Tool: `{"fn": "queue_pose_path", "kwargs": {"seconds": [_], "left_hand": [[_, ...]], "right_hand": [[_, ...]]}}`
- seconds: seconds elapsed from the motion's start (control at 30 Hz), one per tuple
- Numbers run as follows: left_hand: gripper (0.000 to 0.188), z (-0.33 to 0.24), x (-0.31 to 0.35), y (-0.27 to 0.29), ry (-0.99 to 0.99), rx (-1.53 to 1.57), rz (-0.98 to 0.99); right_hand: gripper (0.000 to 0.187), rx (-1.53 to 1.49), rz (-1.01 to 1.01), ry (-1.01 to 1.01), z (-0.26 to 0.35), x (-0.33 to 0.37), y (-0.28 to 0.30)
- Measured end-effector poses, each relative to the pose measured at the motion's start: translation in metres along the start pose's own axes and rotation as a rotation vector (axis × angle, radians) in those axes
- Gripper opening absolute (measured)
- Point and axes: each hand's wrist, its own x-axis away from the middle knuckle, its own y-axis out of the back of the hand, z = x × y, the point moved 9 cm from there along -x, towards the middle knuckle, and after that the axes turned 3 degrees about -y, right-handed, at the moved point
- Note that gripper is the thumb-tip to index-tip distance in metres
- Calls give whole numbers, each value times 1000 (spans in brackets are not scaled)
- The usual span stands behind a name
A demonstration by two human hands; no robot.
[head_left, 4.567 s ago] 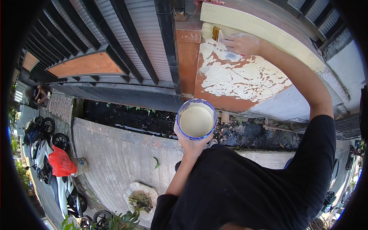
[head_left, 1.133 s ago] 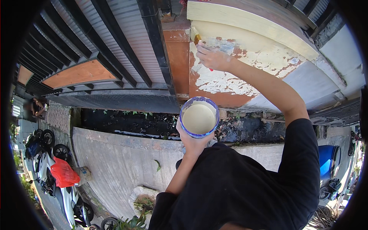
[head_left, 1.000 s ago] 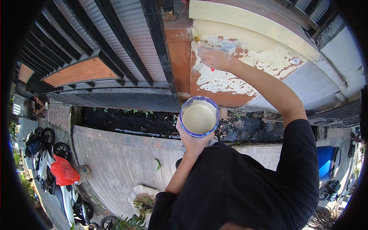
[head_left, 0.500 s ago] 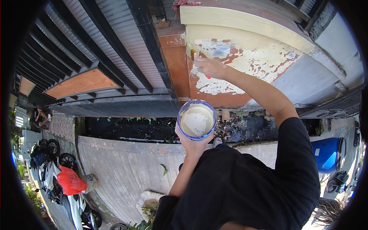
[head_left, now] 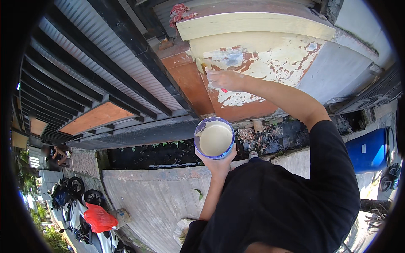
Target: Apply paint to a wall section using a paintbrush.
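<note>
Up against the peeling concrete gate pillar [head_left: 270, 67], whose face shows patches of cream paint over terracotta red, the right hand [head_left: 225, 79] is closed around a small paintbrush with a red handle [head_left: 211, 76]. The bristle end presses on the pillar's face near its left edge, just below the cream-painted cap, while the tip of the red handle sticks out below the fingers. Lower down and nearer the body, the left hand [head_left: 219, 162] cups a round blue-rimmed paint tub [head_left: 214, 138] from beneath, fingers wrapped up its side; the tub is held upright and is filled with cream-coloured paint. The two hands are well apart, the right arm stretched forward and up, the left bent close to the chest.

Left of the pillar runs a black metal gate with slanted bars [head_left: 109, 71]. Below it lies a dark drainage ditch [head_left: 152, 154], then a grey concrete slab [head_left: 156, 198]. A blue plastic barrel [head_left: 371, 149] stands to the right, and a motorcycle with a red bag [head_left: 90, 217] is parked at lower left.
</note>
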Motion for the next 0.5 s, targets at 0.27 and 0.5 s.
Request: {"fn": "queue_pose_path", "kwargs": {"seconds": [0.27,0.5], "left_hand": [[116,-9,-3,-16,54,96,27],[116,-4,2,-5,5,-33,2]], "right_hand": [[8,-40,-66,2,-18,-4,7],[19,-291,-275,-427,0,21,30]]}}
